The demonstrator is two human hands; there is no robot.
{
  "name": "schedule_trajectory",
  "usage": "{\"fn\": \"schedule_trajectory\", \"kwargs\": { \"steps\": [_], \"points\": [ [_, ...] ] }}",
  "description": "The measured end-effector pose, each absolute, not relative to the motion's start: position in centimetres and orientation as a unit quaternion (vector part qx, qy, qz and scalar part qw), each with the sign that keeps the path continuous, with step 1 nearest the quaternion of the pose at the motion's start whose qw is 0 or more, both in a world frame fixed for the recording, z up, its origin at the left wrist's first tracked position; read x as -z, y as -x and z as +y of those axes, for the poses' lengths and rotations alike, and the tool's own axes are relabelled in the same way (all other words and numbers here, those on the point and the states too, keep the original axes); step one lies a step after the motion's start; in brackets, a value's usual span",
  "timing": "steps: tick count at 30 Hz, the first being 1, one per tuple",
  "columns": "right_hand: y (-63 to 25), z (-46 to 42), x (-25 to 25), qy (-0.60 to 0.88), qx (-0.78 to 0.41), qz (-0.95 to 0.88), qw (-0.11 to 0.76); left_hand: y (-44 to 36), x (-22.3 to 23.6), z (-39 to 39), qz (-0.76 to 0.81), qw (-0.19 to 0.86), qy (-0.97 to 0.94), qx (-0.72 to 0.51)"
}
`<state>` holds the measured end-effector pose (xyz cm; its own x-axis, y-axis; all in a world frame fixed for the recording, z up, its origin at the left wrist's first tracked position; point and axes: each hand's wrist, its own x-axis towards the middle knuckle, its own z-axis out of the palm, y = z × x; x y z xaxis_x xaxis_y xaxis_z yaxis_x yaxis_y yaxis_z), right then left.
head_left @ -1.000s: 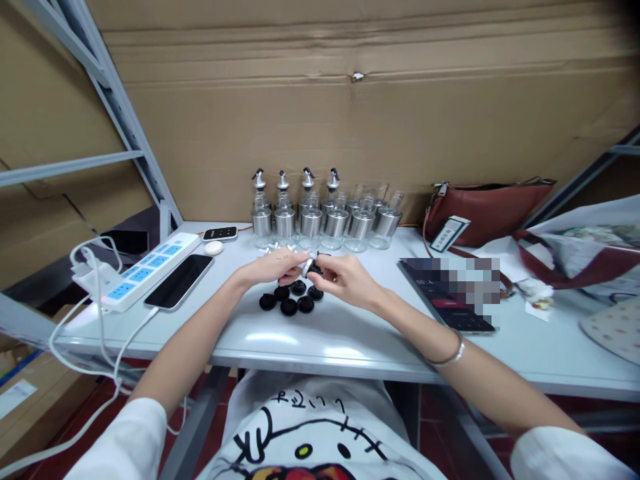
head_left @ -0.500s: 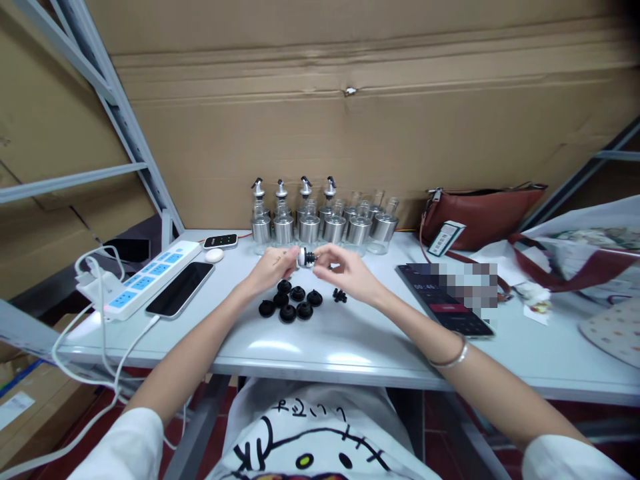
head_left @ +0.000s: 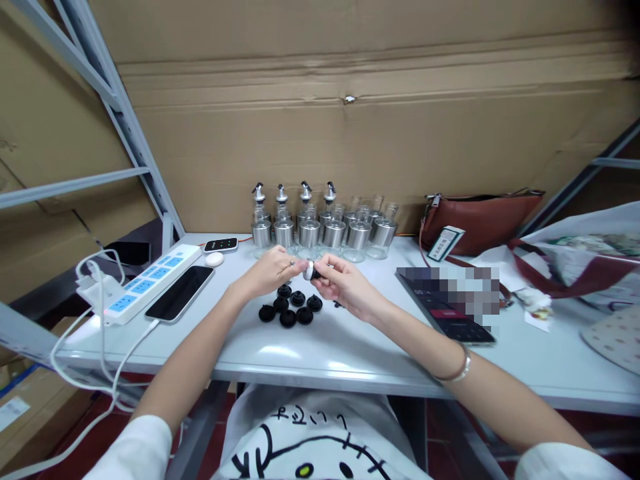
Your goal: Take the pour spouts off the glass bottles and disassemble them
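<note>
Hands (head_left: 313, 275) lower now, spout (head_left: 313, 269) over black stoppers (head_left: 291, 308), bottles (head_left: 320, 223) behind.

Glass bottles (head_left: 320, 233) with brushed-metal sleeves and shiny metal pourers. Black matt rubber-like stoppers (head_left: 290, 309). Table (head_left: 350, 347) smooth, glossy grey. Power strip (head_left: 150, 280) white glossy plastic. Phone (head_left: 179, 293) glossy black glass. Handbag (head_left: 480, 213) brown leather-look. Backdrop matt corrugated cardboard (head_left: 350, 133).

Single head-worn view, looking forward and down across the table (head_left: 350, 347) from its near edge toward the cardboard wall (head_left: 350, 133) behind the far edge. Close range: forearms enter from bottom corners; hands mid-frame.
</note>
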<state>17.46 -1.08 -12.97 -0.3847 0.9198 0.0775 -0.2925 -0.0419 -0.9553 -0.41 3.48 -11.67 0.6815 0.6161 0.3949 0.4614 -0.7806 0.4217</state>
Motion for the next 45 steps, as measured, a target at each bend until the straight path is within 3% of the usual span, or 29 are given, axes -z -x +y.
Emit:
{"fn": "schedule_trajectory", "kwargs": {
  "steps": [5,9,12,15,22,28,33,39,45],
  "points": [
    [-16.8,-1.8,13.0,0.298,-0.592,-0.555,0.503,0.4,10.7,2.9,0.323,0.269,-0.875,-0.24],
    [-18.0,-1.7,13.1,0.318,-0.382,-0.706,0.505,2.5,10.4,4.0,0.341,0.325,-0.841,-0.265],
    [-19.3,-1.3,12.8,0.319,-0.195,-0.785,0.493,5.1,10.7,5.6,0.42,0.274,-0.747,-0.437],
    [-19.9,-0.8,12.5,0.317,-0.113,-0.831,0.443,6.6,12.0,7.1,0.453,0.206,-0.77,-0.399],
    [-20.0,1.5,14.8,0.354,-0.089,-0.893,0.264,7.4,15.4,8.9,0.483,0.099,-0.838,-0.235],
    [-19.9,2.3,16.2,0.368,-0.072,-0.907,0.193,8.2,15.9,9.2,0.465,0.138,-0.859,-0.163],
    [-20.1,2.0,16.8,0.384,-0.078,-0.897,0.206,7.5,16.3,8.3,0.526,0.175,-0.818,-0.152],
    [-19.5,1.6,16.5,0.373,-0.084,-0.902,0.201,5.1,17.4,7.3,0.518,0.133,-0.829,-0.161],
    [-19.4,-2.8,13.7,0.309,0.061,-0.873,0.373,4.3,18.1,7.3,0.498,0.113,-0.838,-0.194]
  ]
}}
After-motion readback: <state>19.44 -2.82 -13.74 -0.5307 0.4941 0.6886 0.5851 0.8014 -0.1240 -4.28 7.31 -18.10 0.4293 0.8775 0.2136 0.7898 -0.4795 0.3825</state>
